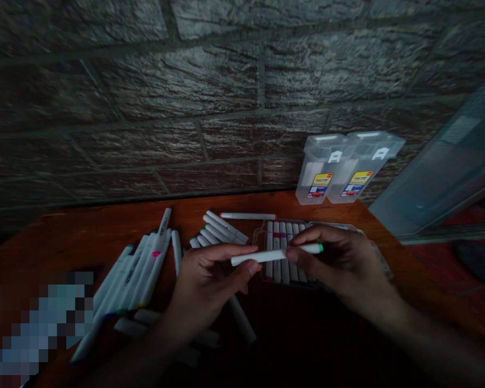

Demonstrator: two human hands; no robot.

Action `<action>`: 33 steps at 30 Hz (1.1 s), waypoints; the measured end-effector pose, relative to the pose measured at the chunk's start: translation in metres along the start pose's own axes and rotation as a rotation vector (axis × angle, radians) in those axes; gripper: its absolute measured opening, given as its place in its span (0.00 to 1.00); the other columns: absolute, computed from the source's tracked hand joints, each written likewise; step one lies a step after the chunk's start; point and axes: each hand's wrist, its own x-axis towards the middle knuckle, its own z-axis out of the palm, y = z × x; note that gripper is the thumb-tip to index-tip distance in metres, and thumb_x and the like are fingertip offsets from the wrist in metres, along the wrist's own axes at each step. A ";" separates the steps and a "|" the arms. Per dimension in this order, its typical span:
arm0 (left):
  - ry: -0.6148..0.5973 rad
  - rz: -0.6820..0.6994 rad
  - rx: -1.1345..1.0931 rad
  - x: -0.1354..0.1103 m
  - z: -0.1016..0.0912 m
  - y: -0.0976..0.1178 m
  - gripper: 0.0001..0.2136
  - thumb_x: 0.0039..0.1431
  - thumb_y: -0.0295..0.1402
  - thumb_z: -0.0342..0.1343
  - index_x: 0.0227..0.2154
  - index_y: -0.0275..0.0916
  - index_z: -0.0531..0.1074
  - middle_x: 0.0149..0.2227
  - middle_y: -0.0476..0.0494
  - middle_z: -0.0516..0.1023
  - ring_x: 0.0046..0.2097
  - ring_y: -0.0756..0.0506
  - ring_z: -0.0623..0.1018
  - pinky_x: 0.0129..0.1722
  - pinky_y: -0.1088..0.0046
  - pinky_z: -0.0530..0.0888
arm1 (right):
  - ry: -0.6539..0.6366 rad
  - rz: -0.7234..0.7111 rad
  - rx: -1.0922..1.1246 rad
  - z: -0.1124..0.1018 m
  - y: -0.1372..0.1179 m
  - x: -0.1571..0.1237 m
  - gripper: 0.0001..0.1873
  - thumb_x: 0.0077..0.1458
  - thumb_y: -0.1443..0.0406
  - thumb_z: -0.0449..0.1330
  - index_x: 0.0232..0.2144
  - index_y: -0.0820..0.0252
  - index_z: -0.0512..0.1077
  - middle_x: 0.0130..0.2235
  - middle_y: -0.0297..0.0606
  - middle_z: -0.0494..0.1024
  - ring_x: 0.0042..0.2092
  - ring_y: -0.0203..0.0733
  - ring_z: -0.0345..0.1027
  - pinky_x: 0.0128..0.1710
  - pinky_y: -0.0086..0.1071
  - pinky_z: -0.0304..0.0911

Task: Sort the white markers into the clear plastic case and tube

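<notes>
A white marker [272, 256] with a green tip at its right end is held level between my two hands. The fingers and thumb of my left hand [212, 277] pinch its left end. Around the right part of the barrel, my right hand [341, 261] closes with thumb and fingertips. Just behind and below the marker lies an open clear plastic case [260, 237] with several white markers [276, 269] side by side in it. My right hand covers part of that case and its lid.
Many loose white markers [145, 264] lie left of my left hand, and a smaller group [216, 229] lies behind it. One marker with orange ends [248, 216] rests farther back. Two clear upright cases [333, 170] stand against the stone wall [226, 75] on the wooden table [84, 215].
</notes>
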 end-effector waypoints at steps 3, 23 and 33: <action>-0.030 0.005 0.048 -0.003 0.001 0.001 0.10 0.54 0.32 0.70 0.40 0.41 0.86 0.26 0.43 0.86 0.22 0.48 0.81 0.21 0.78 0.77 | -0.017 -0.044 -0.065 0.000 0.002 -0.002 0.08 0.47 0.69 0.76 0.32 0.55 0.83 0.28 0.32 0.84 0.28 0.35 0.76 0.27 0.23 0.71; -0.198 0.169 0.124 -0.008 -0.002 -0.004 0.17 0.67 0.26 0.55 0.53 0.48 0.80 0.33 0.47 0.87 0.27 0.52 0.79 0.28 0.81 0.74 | -0.063 -0.368 -0.409 -0.006 0.006 -0.001 0.10 0.53 0.69 0.74 0.38 0.58 0.80 0.36 0.35 0.82 0.37 0.38 0.77 0.38 0.30 0.70; -0.196 0.319 0.424 -0.010 0.004 -0.007 0.18 0.62 0.22 0.55 0.52 0.38 0.80 0.26 0.50 0.83 0.27 0.52 0.79 0.29 0.79 0.75 | -0.031 -0.425 -0.667 -0.003 0.002 -0.008 0.13 0.51 0.61 0.75 0.35 0.59 0.77 0.33 0.36 0.80 0.36 0.44 0.75 0.36 0.35 0.66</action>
